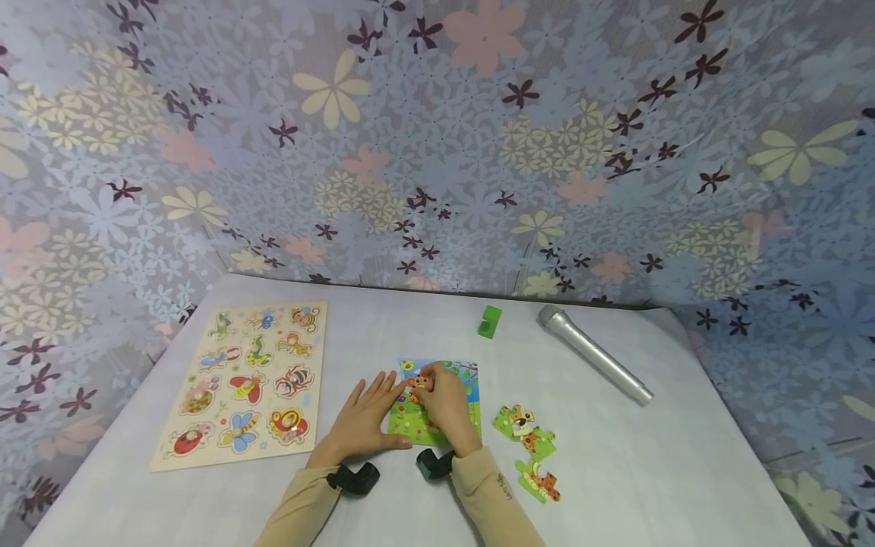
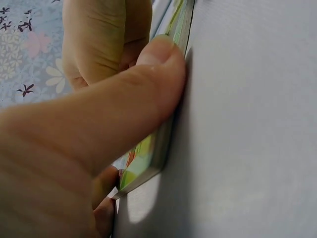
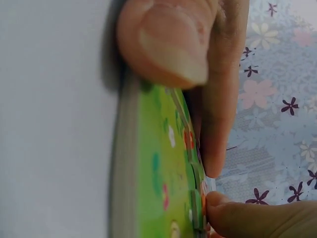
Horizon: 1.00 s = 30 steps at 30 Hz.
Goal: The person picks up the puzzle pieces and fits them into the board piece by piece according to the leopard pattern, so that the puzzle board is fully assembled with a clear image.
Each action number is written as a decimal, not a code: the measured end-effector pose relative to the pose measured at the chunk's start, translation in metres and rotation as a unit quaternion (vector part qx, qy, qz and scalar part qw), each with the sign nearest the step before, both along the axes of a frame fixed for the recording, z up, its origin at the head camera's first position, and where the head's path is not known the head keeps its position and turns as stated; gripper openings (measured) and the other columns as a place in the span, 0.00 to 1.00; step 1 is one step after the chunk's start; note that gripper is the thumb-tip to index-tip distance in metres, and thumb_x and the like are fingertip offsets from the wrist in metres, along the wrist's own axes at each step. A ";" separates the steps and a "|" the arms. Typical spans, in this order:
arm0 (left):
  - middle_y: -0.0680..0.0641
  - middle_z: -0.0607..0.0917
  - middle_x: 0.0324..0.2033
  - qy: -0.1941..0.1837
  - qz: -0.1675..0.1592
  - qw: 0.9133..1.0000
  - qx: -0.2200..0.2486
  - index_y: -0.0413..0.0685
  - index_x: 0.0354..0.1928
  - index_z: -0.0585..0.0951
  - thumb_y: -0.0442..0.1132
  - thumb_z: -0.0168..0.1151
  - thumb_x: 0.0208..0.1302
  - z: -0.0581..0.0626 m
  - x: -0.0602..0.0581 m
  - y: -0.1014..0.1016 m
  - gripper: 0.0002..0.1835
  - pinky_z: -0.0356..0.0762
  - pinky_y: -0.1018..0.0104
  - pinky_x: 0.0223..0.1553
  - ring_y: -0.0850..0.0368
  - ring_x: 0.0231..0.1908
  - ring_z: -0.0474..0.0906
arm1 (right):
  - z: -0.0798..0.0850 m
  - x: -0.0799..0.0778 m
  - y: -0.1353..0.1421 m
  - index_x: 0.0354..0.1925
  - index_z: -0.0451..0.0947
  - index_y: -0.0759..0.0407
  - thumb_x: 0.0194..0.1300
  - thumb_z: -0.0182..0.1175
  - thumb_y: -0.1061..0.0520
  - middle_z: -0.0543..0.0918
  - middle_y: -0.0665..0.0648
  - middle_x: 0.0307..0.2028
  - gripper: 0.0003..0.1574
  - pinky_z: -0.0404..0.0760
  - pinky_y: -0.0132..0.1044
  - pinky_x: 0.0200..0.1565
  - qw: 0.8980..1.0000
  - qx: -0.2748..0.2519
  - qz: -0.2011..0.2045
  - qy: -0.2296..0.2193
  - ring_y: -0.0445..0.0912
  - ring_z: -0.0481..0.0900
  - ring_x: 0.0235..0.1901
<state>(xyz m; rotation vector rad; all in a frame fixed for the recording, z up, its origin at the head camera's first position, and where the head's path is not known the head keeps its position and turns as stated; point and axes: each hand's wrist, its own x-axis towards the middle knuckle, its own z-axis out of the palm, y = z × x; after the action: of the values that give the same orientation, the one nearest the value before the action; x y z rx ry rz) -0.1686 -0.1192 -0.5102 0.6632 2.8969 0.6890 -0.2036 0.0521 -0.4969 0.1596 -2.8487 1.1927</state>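
Note:
A jigsaw board (image 1: 418, 434) with a green meadow and blue sky lies in front of me. Over its middle, my right hand (image 1: 447, 406) curls and pinches a small orange puzzle piece (image 1: 416, 386) against the picture. In the right wrist view, a right fingertip (image 3: 218, 201) touches the raised edge of the pieces. My left hand (image 1: 365, 422) lies spread over the board's left side, with its thumb (image 2: 158, 74) along the front edge. Loose puzzle pieces with an orange spotted animal (image 1: 525, 431) lie right of the board, and another piece (image 1: 538, 482) nearer me.
To the left is a wooden peg board (image 1: 235, 387) with several insect pictures. A green puzzle piece (image 1: 489, 322) lies towards the back. At the right, a silver microphone (image 1: 595, 353) lies slanted. Flowered cloth (image 1: 437, 167) hangs behind the white table (image 1: 656, 471).

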 end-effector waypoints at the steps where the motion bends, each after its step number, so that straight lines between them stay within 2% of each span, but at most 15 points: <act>1: 0.41 0.55 0.75 -0.001 0.000 1.000 0.000 0.47 0.74 0.59 0.65 0.66 0.51 0.000 0.000 0.000 0.52 0.41 0.41 0.75 0.43 0.76 0.47 | 0.000 0.000 0.000 0.46 0.79 0.61 0.58 0.69 0.59 0.75 0.51 0.24 0.17 0.64 0.29 0.25 1.000 0.002 -0.001 -0.001 0.41 0.67 0.23; 7: 0.41 0.54 0.75 -0.001 -0.008 1.000 0.003 0.48 0.74 0.59 0.64 0.66 0.51 0.000 0.000 0.002 0.52 0.40 0.41 0.75 0.43 0.76 0.46 | 0.004 0.003 0.000 0.50 0.78 0.58 0.57 0.70 0.55 0.79 0.52 0.26 0.23 0.65 0.31 0.23 0.998 0.038 -0.040 -0.012 0.42 0.70 0.22; 9: 0.41 0.54 0.76 -0.002 -0.010 1.000 0.004 0.49 0.74 0.58 0.65 0.66 0.51 0.000 -0.001 0.003 0.53 0.39 0.41 0.75 0.43 0.76 0.46 | 0.004 0.003 0.001 0.50 0.79 0.55 0.56 0.71 0.52 0.82 0.53 0.27 0.24 0.65 0.31 0.22 0.997 0.054 -0.060 -0.015 0.42 0.70 0.21; 12: 0.42 0.53 0.76 -0.002 -0.011 1.000 0.003 0.50 0.75 0.58 0.65 0.66 0.51 -0.001 -0.003 0.003 0.53 0.38 0.42 0.75 0.43 0.76 0.45 | 0.004 0.002 0.001 0.46 0.81 0.53 0.54 0.72 0.48 0.86 0.55 0.32 0.22 0.71 0.35 0.25 0.994 0.069 -0.080 -0.002 0.45 0.76 0.24; 15: 0.42 0.54 0.75 0.005 -0.010 1.000 0.003 0.49 0.74 0.58 0.65 0.66 0.50 -0.002 -0.004 0.002 0.53 0.40 0.41 0.75 0.42 0.76 0.46 | 0.001 0.000 0.002 0.45 0.82 0.53 0.55 0.71 0.47 0.87 0.54 0.33 0.20 0.72 0.36 0.29 0.995 0.068 -0.076 0.012 0.45 0.78 0.26; 18: 0.42 0.54 0.75 0.006 -0.005 1.000 0.000 0.48 0.74 0.58 0.66 0.65 0.51 -0.003 -0.001 0.002 0.53 0.40 0.42 0.75 0.43 0.76 0.46 | -0.002 0.000 0.010 0.46 0.81 0.54 0.58 0.69 0.48 0.85 0.54 0.31 0.19 0.71 0.33 0.27 0.999 0.034 -0.039 0.013 0.42 0.75 0.23; 21: 0.42 0.53 0.76 -0.002 0.005 1.000 -0.006 0.49 0.75 0.57 0.66 0.64 0.51 -0.005 0.001 0.002 0.54 0.39 0.42 0.75 0.44 0.76 0.45 | 0.001 0.001 0.028 0.49 0.80 0.58 0.64 0.64 0.52 0.84 0.55 0.32 0.17 0.71 0.30 0.26 0.998 -0.059 0.007 -0.007 0.41 0.74 0.25; 24: 0.42 0.53 0.76 -0.004 0.010 1.000 -0.008 0.48 0.75 0.57 0.66 0.64 0.51 -0.005 0.003 0.003 0.54 0.39 0.42 0.75 0.43 0.76 0.45 | 0.011 0.000 0.057 0.50 0.80 0.61 0.67 0.60 0.57 0.85 0.58 0.36 0.15 0.76 0.31 0.30 0.991 -0.130 0.006 -0.024 0.46 0.80 0.32; 26: 0.41 0.53 0.76 -0.002 0.012 1.000 -0.005 0.46 0.74 0.57 0.66 0.65 0.50 -0.004 0.003 0.003 0.54 0.39 0.42 0.75 0.43 0.76 0.46 | 0.016 -0.001 0.083 0.50 0.80 0.61 0.67 0.60 0.57 0.86 0.61 0.39 0.15 0.80 0.35 0.35 0.991 -0.130 -0.011 -0.022 0.50 0.83 0.38; 28: 0.41 0.53 0.75 -0.001 0.010 1.000 -0.004 0.46 0.74 0.57 0.66 0.65 0.50 -0.003 0.002 0.003 0.54 0.39 0.41 0.75 0.42 0.76 0.46 | 0.017 0.001 0.113 0.51 0.80 0.61 0.67 0.60 0.56 0.86 0.62 0.42 0.16 0.82 0.38 0.41 0.994 -0.095 -0.031 -0.033 0.52 0.84 0.41; 30: 0.41 0.53 0.76 -0.002 0.010 1.000 -0.009 0.46 0.74 0.57 0.67 0.64 0.50 -0.002 0.002 0.003 0.55 0.39 0.41 0.75 0.42 0.76 0.46 | 0.016 0.005 0.144 0.53 0.79 0.63 0.68 0.59 0.55 0.85 0.64 0.44 0.19 0.83 0.42 0.42 0.996 -0.054 -0.047 -0.053 0.52 0.85 0.40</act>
<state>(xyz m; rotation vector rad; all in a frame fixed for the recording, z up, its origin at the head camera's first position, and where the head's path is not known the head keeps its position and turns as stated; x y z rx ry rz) -0.1668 -0.1160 -0.5119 0.6315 2.9071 0.6652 -0.1982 0.1958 -0.4807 -0.0416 -2.8342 1.3713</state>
